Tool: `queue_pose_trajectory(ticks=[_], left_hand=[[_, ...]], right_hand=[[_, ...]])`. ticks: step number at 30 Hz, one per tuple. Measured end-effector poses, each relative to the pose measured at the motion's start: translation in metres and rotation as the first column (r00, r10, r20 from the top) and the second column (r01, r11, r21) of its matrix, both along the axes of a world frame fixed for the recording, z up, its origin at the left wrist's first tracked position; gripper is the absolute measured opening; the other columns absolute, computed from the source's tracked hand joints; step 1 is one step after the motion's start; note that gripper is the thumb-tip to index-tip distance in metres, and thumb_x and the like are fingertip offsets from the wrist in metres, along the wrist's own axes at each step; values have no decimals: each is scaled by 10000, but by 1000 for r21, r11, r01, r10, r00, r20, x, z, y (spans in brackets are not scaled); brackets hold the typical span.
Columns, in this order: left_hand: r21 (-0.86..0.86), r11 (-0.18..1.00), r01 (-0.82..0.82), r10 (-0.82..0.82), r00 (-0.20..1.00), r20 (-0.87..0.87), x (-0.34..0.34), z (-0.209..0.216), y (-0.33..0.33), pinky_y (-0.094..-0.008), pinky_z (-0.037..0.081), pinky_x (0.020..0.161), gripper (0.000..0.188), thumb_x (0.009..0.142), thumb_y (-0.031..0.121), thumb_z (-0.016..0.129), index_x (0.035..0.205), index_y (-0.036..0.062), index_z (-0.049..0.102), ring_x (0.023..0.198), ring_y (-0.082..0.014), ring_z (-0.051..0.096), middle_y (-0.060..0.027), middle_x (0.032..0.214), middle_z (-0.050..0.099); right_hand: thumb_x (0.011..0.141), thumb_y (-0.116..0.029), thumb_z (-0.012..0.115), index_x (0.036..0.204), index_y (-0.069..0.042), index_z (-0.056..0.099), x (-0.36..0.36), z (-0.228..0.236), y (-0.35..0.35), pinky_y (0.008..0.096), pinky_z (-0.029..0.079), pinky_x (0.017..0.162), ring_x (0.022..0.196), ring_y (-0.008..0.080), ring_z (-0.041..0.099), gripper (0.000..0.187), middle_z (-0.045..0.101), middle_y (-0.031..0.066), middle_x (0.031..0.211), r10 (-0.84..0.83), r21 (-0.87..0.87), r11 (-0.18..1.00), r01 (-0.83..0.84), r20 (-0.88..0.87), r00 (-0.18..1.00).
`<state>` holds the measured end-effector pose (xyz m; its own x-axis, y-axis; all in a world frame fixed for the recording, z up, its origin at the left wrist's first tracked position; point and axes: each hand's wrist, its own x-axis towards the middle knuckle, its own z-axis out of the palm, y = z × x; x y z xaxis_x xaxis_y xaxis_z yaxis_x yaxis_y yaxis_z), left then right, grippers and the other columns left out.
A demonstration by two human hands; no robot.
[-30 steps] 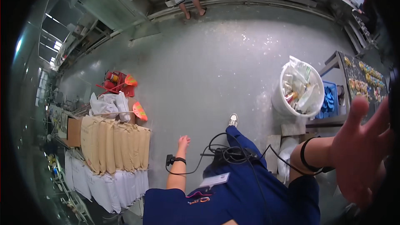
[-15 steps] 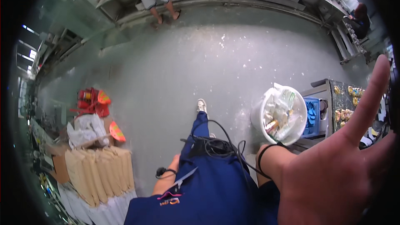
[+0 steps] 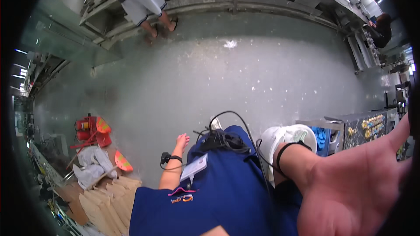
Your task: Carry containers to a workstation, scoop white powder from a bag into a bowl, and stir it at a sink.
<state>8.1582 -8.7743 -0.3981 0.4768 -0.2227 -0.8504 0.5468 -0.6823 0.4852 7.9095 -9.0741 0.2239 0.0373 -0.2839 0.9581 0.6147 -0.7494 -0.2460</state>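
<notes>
My right hand [image 3: 350,188] fills the lower right, close up, palm showing and fingers stretched out, holding nothing. A black cord runs round its wrist, and behind that forearm stands a white bin [image 3: 302,134], partly covered. Smaller in view, my left hand [image 3: 183,140] hangs beside my left thigh, its fingers loosely bent and slightly apart with nothing visible in them. A black strapped device [image 3: 166,158] sits on its wrist. A badge [image 3: 194,167] dangles at my dark blue shirt, next to a bundle of black cable [image 3: 225,140] at my waist.
On the left are red equipment [image 3: 89,131] with orange pieces, white plastic bags [image 3: 94,164] and tan sacks [image 3: 107,205]. To the right, a blue crate [image 3: 321,139] adjoins a dark table [image 3: 354,129] bearing yellowish items. A person [image 3: 144,4] stands at the far bench; another [image 3: 382,30] is at far right.
My left hand has swung forward into view beside my thigh. The badge has turned its flat face up. The bin and sacks have shifted lower in the picture, and my right hand remains spread.
</notes>
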Motion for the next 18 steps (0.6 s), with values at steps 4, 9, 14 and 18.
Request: queue_pose_trajectory(ticks=[4,9,14,18], left_hand=[[-129,988,83,-81,997,18,63,33,-128,-323,469,750,338,981,378,580,1221,140,567,911,-119,644,-28,1070,706],[-78,973,215,-211,976,57,115,12,-240,-296,457,754,320,983,368,570,1202,135,575,890,-133,630,-19,1026,706],[28,1000,10,-9,999,-38,155,-18,-326,-356,493,724,319,985,325,556,1209,99,543,838,-178,641,-72,972,694],[-113,993,-15,2,994,-113,176,-17,-400,-360,515,682,313,982,293,575,1169,45,532,698,-224,644,-127,898,669]], right_hand=[[945,-697,365,1463,-278,330,62,-7,-103,488,257,1022,1290,320,268,668,163,191,1477,-28,1,1000,27,22,999],[954,-686,351,1468,-303,316,110,-18,-238,499,237,1039,1312,322,241,642,129,181,1491,-83,4,997,83,34,996],[962,-675,337,1472,-328,301,152,-18,-381,509,216,1057,1334,324,214,618,96,172,1506,-97,15,995,97,56,994],[970,-667,326,1475,-347,290,206,-11,-497,517,200,1071,1351,326,193,599,70,165,1518,-83,14,997,82,103,991]])
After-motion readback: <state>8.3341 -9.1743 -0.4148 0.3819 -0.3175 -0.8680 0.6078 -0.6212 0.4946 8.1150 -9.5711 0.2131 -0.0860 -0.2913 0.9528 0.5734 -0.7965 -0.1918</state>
